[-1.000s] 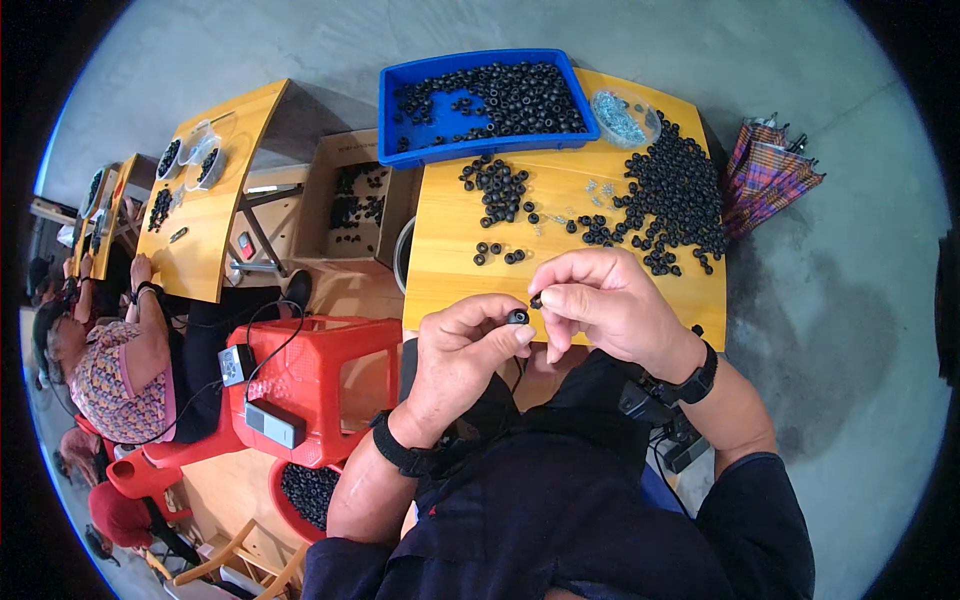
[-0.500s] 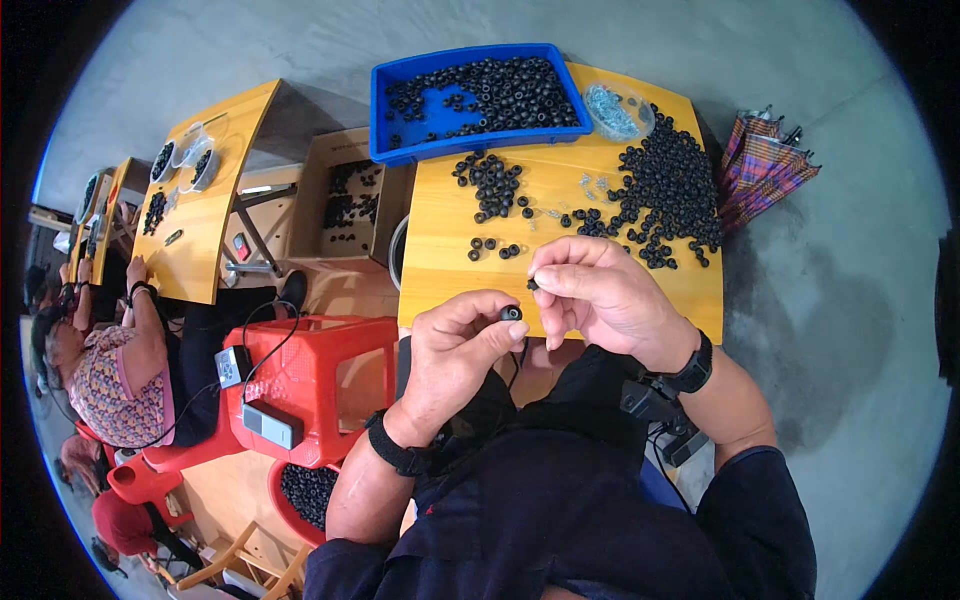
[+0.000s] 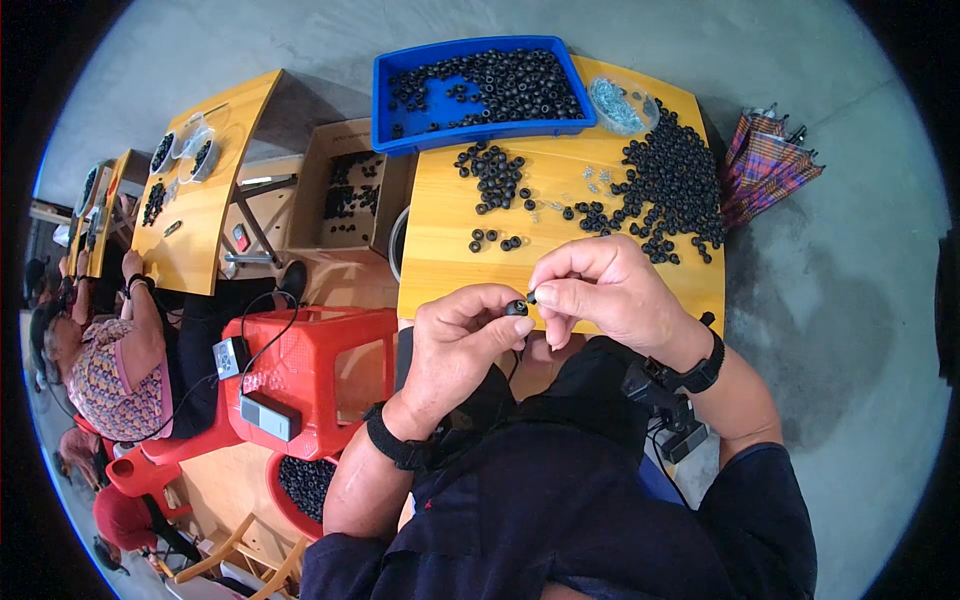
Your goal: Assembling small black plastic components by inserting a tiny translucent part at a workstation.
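Between thumb and forefinger, my left hand [image 3: 462,338] pinches a round black part [image 3: 516,308] with a hole in its end. My right hand [image 3: 606,292] is closed on a smaller dark piece [image 3: 532,297], held by the fingertips right beside the round part; whether the two touch I cannot tell. Both hands are over the near edge of the yellow table [image 3: 440,225]. Beyond them lie a few loose black round parts [image 3: 510,243], a small cluster [image 3: 492,175] and a large heap [image 3: 672,185] at the right. Small clear bits [image 3: 592,178] lie between.
At the table's far side are a blue tray [image 3: 400,143] of black parts and a clear tub [image 3: 618,105] of light-blue pieces. A plaid umbrella [image 3: 765,165] stands right. On the left are a red stool [image 3: 330,360], a cardboard box [image 3: 305,210] and another person [image 3: 115,375] at a table.
My right hand has brought its small dark piece leftward and down, close to the round part. The round part has tilted toward it in my left hand.
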